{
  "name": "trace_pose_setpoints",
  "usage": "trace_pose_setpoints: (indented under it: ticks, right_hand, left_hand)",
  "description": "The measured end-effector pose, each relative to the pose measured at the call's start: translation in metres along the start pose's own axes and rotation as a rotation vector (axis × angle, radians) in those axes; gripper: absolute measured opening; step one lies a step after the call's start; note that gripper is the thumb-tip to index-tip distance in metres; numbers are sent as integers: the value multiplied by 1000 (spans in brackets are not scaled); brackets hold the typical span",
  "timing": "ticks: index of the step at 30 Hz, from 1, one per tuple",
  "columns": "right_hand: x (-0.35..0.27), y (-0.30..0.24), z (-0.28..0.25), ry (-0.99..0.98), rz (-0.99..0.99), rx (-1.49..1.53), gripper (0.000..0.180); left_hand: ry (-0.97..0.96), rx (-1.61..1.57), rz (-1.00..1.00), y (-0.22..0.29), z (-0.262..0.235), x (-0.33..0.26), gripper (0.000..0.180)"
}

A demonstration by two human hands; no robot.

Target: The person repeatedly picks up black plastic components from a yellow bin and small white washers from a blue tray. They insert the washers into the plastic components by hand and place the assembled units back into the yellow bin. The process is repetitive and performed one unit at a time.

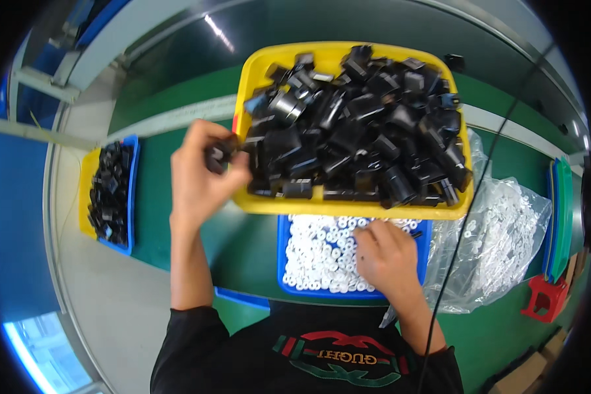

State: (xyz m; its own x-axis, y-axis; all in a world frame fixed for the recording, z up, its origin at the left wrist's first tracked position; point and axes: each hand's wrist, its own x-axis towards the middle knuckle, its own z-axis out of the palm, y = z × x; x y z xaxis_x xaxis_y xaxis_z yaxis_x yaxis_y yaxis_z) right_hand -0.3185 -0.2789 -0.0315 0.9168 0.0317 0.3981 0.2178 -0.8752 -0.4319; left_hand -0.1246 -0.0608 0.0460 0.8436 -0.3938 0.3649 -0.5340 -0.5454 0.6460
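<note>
Pinches a dark piece [215,157] in the part-closed left hand [201,174] beside a yellow bin [348,209] of black parts [351,131]; rests the curled right hand [389,256] among white rings [318,256] in a blue tray [335,294]; cannot tell whether gripping any.

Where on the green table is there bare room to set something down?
Two green tabletop patches look bare: between the left forearm and the far-left blue-rimmed tray of black parts; and between that forearm and the blue plastic tray of white rings. Crowded: the heaped yellow plastic tray, and right, where the clear plastic bag lies.
</note>
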Motion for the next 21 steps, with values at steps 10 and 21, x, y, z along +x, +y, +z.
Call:
trace_pose_setpoints:
  ticks: [10,21]
  right_hand:
    - [0,6,9,43,-53,39,21]
    - [-6,6,5,27,-26,-24,11]
  left_hand:
    - [-47,368,-118,-158,35,157,57]
    - [-171,315,181,-177,82,211,48]
